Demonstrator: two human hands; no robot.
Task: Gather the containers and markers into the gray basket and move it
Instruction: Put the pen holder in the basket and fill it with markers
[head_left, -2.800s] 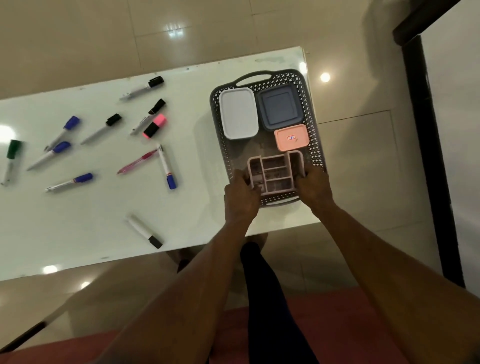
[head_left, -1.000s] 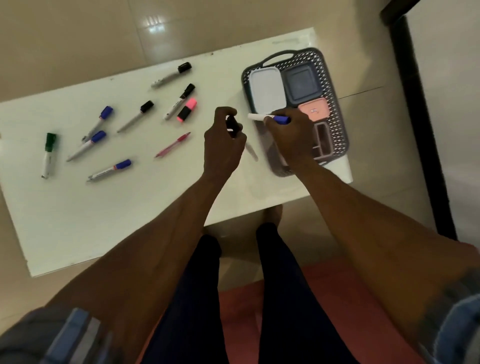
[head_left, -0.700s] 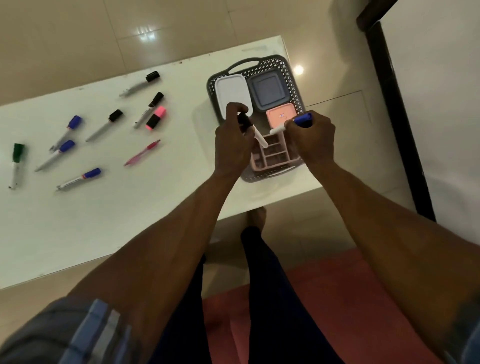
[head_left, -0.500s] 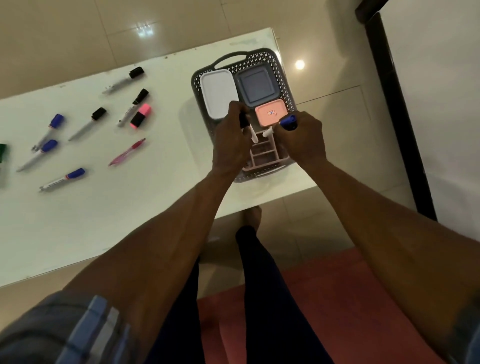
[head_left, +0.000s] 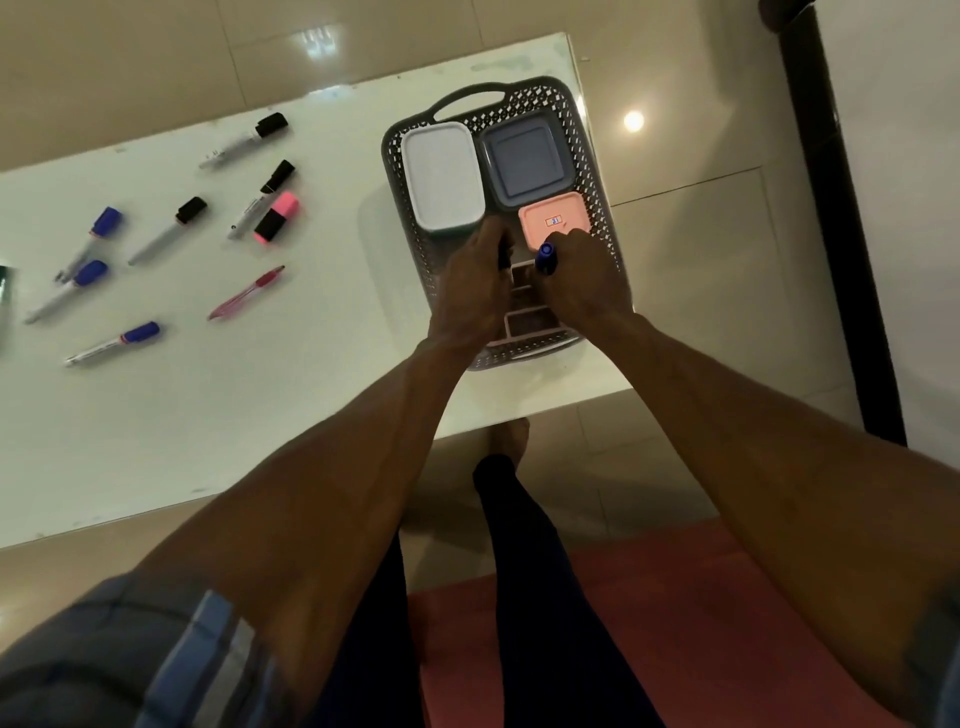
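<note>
Both hands now low over pink organizer (head_left: 535, 325) at centre of frame. Right hand (head_left: 582, 280) stands blue-capped marker (head_left: 545, 258) upright into it; left hand (head_left: 475, 291) lowers black-capped marker (head_left: 503, 254), mostly hidden.

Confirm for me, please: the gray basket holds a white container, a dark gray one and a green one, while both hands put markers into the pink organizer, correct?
Not quite. There is no green container. The third one in the gray basket, beside the white container and dark gray container, is pink, as the head view shows. The rest holds: the left hand and right hand put markers into the pink organizer.
</note>
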